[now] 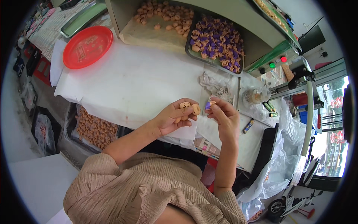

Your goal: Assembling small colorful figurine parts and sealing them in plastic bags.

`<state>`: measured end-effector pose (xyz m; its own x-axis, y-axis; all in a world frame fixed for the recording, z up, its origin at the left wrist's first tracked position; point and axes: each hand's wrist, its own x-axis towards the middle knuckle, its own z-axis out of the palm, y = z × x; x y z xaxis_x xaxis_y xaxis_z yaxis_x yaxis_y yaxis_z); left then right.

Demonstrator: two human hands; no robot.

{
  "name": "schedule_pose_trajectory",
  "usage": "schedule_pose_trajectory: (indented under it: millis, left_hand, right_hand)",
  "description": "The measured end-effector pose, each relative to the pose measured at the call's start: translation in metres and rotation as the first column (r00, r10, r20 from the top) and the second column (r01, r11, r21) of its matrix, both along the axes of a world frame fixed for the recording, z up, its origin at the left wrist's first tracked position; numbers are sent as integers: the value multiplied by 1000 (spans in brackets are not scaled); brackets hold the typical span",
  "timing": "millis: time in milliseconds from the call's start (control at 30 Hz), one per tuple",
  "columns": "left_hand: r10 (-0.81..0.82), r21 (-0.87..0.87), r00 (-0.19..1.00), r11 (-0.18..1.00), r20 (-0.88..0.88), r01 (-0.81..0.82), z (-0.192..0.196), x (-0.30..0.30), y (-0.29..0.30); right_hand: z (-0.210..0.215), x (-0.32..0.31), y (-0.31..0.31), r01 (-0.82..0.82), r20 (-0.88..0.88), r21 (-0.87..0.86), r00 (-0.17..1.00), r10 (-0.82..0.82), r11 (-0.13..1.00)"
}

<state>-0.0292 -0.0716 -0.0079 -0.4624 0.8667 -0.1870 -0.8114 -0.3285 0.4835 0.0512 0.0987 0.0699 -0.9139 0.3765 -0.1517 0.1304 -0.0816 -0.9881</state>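
Observation:
Close together above the front of the white table (138,82), both my hands are at work. My left hand (167,121) is turned palm up, its fingers curled round several small tan round pieces (195,109) with dark dots, which look like figurine heads. A small purple-and-tan figurine piece (208,105) is pinched between the thumb and fingers of my right hand (227,119). It is held just to the right of the tan pieces, with a narrow gap between. The fingers partly hide both.
Loose tan round pieces (164,15) lie on brown paper at the back. Beside them stands a black tray (241,71) of purple-and-tan pieces. A red round tray (104,43) is at far left. Below the table sits a tray of tan pieces (95,128); batteries (248,126) lie at right.

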Motion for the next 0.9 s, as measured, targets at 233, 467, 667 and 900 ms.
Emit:
schedule_pose_trajectory:
  millis: [233, 467, 667, 900]
  left_hand:
    - [11, -45, 994, 999, -107, -16, 0, 20, 23]
    - [24, -50, 987, 998, -162, -32, 1, 25, 31]
    - [22, -66, 990, 997, -141, -32, -2, 22, 28]
    - [17, -83, 991, 996, -131, -28, -2, 19, 20]
  right_hand:
    - [-18, 33, 5, 86, -71, 110, 994, -78, 990]
    - [-28, 41, 7, 152, -195, 265, 976, -102, 952]
    - [-25, 44, 9, 120, -225, 70, 969, -102, 990]
    - [-22, 40, 7, 25, -121, -219, 991, -52, 975]
